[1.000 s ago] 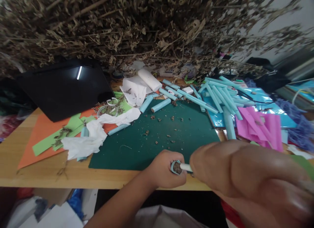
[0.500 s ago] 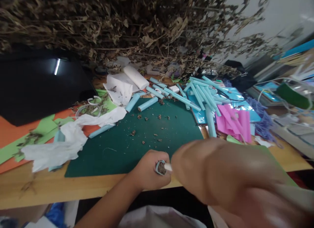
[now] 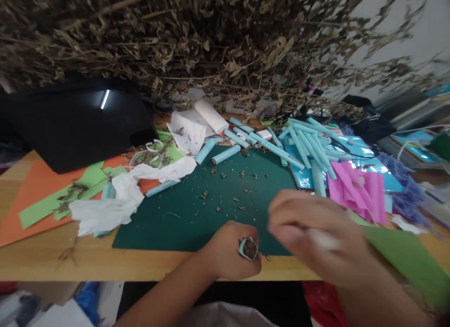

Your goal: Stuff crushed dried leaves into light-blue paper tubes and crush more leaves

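the left hand [image 3: 230, 252] was closed around a short light-blue paper tube [image 3: 248, 248], holding it upright at the near edge of the desk [image 3: 52, 261], just in front of the green cutting mat [image 3: 197, 214]. the open top of the tube faced up toward the camera and showed a dark filling of crumbled dried leaf. the right hand [image 3: 309, 235] hovered just right of the tube, a little apart from it, blurred; a pale stick-like thing [image 3: 321, 240] seemed to lie in its fingers, but whether they pinched it or lay loosely curled could not be told.

to pack such a tube well, it seemed wise that the left hand grip firmly without crushing the thin paper wall, and keep the mouth level so the crumbs stayed in. the pale thing in the right hand, if a tamper, would want to go straight down the middle, gently, since a slanted push might split the seam or spill the filling over the rim.

loose leaf crumbs [image 3: 225, 186] lay scattered across the mat. further back, many more blue tubes [image 3: 302, 144] lay in a heap on the right, near pink paper [image 3: 358, 189]. crumpled white tissue [image 3: 116, 200] rested to the left, over orange and green sheets [image 3: 42, 196]. a mass of dried branches [image 3: 197, 41] hung across the far side, with a black case [image 3: 80, 125] beneath it on the left.
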Motion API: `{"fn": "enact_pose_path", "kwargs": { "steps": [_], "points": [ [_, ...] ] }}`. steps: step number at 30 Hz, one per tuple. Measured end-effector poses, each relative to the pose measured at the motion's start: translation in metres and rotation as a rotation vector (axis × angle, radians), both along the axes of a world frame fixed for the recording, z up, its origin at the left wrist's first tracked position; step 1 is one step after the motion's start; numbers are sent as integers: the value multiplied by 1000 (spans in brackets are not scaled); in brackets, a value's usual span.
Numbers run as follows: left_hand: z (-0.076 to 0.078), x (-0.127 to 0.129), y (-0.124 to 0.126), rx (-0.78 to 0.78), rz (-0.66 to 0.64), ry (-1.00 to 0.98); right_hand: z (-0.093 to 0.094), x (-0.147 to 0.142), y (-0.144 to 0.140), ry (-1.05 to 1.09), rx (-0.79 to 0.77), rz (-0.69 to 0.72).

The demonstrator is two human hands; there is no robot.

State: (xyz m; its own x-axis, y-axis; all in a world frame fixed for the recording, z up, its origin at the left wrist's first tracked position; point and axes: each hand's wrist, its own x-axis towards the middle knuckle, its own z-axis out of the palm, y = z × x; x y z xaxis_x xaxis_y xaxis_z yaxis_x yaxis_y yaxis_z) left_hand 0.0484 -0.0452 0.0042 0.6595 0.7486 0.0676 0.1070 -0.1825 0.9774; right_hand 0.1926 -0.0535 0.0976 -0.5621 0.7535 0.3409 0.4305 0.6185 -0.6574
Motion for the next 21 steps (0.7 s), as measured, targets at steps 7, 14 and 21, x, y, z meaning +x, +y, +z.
{"fn": "enact_pose_path", "kwargs": {
  "steps": [7,14,21],
  "points": [
    [0,0,0,40,-36,-52,-47,0,5,49,149,100],
    [2,1,1,1,-55,9,-54,2,-6,4,233,86],
    [1,1,1,43,-22,43,-49,2,-6,-204,449,90]
  ]
}}
